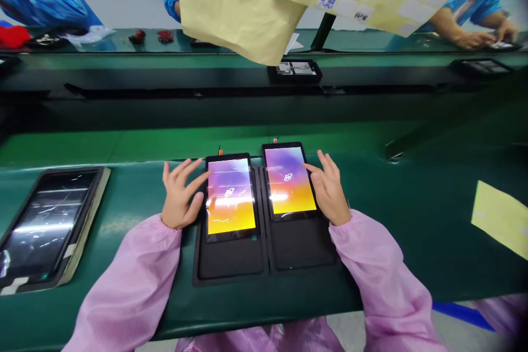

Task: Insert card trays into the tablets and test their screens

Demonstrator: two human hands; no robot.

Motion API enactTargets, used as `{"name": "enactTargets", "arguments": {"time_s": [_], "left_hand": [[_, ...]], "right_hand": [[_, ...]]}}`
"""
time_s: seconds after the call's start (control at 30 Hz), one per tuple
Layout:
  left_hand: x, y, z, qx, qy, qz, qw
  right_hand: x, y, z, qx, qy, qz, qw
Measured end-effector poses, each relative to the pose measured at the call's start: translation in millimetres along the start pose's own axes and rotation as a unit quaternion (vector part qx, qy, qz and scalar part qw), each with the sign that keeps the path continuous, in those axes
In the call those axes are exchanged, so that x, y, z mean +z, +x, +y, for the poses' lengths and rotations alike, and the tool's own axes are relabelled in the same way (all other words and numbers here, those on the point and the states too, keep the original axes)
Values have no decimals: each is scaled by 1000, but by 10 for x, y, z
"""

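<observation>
Mid-frame, a matte black tray (231, 264) on the green tabletop (391, 242) holds the left glossy tablet (230, 198) and right glossy tablet (289, 181), glowing purple-to-yellow, left hand (179, 198) and right hand (330, 190) touching outer edges, fingers released, splayed.

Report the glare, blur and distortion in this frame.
Head view: white glare bands cross the left tablet, the right tablet and the dark tablet far left; wide-angle stretch bows the green bench at the edges; the hanging yellow sheets look slightly soft; left hand and right hand are sharp.
</observation>
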State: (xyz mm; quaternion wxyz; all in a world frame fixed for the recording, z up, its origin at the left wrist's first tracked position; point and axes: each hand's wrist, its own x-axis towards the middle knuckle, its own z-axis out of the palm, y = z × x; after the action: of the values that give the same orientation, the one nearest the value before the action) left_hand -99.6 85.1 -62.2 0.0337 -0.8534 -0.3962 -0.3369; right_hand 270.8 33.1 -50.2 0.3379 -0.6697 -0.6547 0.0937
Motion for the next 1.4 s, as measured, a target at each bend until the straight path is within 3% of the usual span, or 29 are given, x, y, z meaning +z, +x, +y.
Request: {"name": "enactTargets", "arguments": {"time_s": [0.13,0.3,0.5,0.87,1.13,1.4], "left_hand": [[77,-95,82,28,-38,-13,999],[113,-142,90,51,-56,-40,996],[144,-152,71,65,-68,-37,995],[138,-168,75,113,-103,-21,988],[141,-175,85,127,-110,-25,986],[137,-174,85,116,-116,-22,986]], "right_hand": [[156,-61,-79,-19,-9,10,1000],[316,-91,5,-57,-41,31,997],[297,-83,22,-42,-31,82,995],[330,-77,16,-40,-49,84,994],[358,-91,1,-74,-92,56,991],[388,23,-313,-81,-196,-31,977]]}}
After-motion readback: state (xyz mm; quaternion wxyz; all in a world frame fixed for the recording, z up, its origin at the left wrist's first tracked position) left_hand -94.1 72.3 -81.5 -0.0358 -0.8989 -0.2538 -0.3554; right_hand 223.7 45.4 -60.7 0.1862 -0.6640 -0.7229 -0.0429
